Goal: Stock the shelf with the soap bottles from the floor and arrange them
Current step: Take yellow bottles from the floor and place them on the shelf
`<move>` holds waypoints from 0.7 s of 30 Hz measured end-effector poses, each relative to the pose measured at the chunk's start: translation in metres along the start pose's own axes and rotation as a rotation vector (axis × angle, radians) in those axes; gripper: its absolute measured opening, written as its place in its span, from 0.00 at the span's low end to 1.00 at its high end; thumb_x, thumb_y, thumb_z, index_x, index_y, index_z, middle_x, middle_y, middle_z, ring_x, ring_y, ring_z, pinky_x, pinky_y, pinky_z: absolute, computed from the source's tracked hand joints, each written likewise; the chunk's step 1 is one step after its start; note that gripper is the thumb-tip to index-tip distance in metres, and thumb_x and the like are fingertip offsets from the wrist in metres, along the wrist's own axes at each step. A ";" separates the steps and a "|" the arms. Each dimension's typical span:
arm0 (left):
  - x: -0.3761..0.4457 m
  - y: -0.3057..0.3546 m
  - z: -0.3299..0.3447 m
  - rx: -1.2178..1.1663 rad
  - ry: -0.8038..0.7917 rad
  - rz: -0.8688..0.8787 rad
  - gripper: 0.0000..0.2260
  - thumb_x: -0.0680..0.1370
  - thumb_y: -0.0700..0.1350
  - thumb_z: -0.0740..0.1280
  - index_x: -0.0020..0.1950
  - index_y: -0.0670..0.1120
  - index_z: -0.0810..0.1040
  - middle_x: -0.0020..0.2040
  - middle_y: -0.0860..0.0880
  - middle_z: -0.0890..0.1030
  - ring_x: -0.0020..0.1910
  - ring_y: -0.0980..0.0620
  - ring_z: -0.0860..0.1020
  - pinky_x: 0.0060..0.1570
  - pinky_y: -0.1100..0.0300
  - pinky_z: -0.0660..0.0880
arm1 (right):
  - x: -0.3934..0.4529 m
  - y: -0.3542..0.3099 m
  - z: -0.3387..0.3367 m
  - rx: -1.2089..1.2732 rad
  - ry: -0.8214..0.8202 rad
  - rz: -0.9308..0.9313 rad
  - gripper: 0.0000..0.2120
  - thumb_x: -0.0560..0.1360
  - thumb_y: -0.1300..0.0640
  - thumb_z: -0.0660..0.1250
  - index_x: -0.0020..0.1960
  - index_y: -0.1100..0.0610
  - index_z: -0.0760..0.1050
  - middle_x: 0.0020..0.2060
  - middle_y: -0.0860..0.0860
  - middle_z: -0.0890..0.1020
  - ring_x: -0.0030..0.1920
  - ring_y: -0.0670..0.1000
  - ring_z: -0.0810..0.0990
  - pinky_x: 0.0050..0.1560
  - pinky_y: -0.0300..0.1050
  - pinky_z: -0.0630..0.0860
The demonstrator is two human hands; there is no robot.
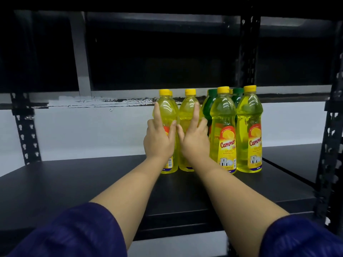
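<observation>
Yellow lemon soap bottles (222,130), standing grouped right of centre on the black shelf (74,182), are being arranged: left hand (159,140) and right hand (194,140), fingers straight, are pressing the two leftmost bottles (168,110); next likely squaring them against their neighbours.

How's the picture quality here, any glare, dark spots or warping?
Head view: bright glints on the yellow bottles' shoulders; the bay above the shelf is almost black; wide-angle warping bends the right upright; both hands and the Cammer labels are sharp, the sleeves softer.
</observation>
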State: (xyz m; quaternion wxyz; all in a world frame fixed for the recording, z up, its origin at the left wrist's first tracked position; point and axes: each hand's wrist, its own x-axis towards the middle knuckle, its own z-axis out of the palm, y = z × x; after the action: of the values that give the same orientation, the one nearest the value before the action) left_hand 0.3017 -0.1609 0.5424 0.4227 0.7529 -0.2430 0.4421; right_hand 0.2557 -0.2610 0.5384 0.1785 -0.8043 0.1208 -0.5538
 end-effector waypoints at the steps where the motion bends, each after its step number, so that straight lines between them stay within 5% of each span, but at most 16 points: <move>1: -0.002 -0.003 0.007 -0.005 -0.001 0.011 0.33 0.83 0.63 0.55 0.84 0.58 0.43 0.61 0.45 0.75 0.53 0.43 0.79 0.47 0.45 0.79 | -0.001 0.003 0.004 -0.017 -0.006 0.002 0.41 0.84 0.39 0.58 0.85 0.48 0.36 0.72 0.64 0.68 0.65 0.66 0.76 0.54 0.60 0.80; 7: 0.002 -0.022 0.016 -0.125 -0.145 0.052 0.34 0.85 0.59 0.57 0.82 0.60 0.37 0.72 0.42 0.68 0.67 0.42 0.72 0.62 0.45 0.73 | -0.003 0.009 0.008 -0.086 -0.068 0.022 0.43 0.84 0.44 0.60 0.84 0.50 0.32 0.79 0.65 0.60 0.75 0.66 0.64 0.69 0.62 0.70; 11: 0.008 -0.040 -0.002 -0.272 -0.535 -0.013 0.54 0.79 0.49 0.72 0.70 0.74 0.23 0.78 0.43 0.61 0.73 0.43 0.68 0.71 0.41 0.70 | -0.011 0.006 -0.005 -0.172 -0.206 0.016 0.57 0.76 0.47 0.70 0.82 0.50 0.26 0.81 0.65 0.55 0.77 0.66 0.60 0.74 0.61 0.65; 14: 0.006 -0.046 -0.007 -0.312 -0.719 -0.092 0.60 0.78 0.42 0.74 0.64 0.74 0.19 0.81 0.47 0.59 0.73 0.45 0.70 0.71 0.41 0.71 | -0.015 0.003 -0.013 -0.181 -0.241 0.025 0.63 0.71 0.52 0.75 0.82 0.49 0.25 0.82 0.64 0.51 0.79 0.66 0.58 0.74 0.60 0.65; 17: 0.003 -0.044 -0.006 -0.323 -0.737 -0.139 0.60 0.78 0.41 0.74 0.70 0.69 0.19 0.81 0.48 0.59 0.72 0.45 0.71 0.71 0.40 0.71 | -0.016 0.001 -0.015 -0.195 -0.246 0.032 0.64 0.71 0.53 0.76 0.82 0.49 0.26 0.83 0.63 0.48 0.79 0.66 0.57 0.74 0.59 0.66; 21: 0.000 -0.046 -0.005 -0.330 -0.726 -0.124 0.59 0.77 0.46 0.75 0.63 0.78 0.22 0.81 0.50 0.60 0.74 0.46 0.69 0.72 0.39 0.69 | -0.016 0.003 -0.013 -0.238 -0.290 0.045 0.65 0.72 0.47 0.79 0.82 0.50 0.26 0.83 0.63 0.45 0.80 0.66 0.56 0.75 0.58 0.65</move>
State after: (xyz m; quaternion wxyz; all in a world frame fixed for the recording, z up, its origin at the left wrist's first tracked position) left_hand 0.3330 -0.1324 0.5246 0.4503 0.7954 -0.3984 0.0762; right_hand 0.2379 -0.2593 0.5284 0.1100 -0.8883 0.1764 -0.4096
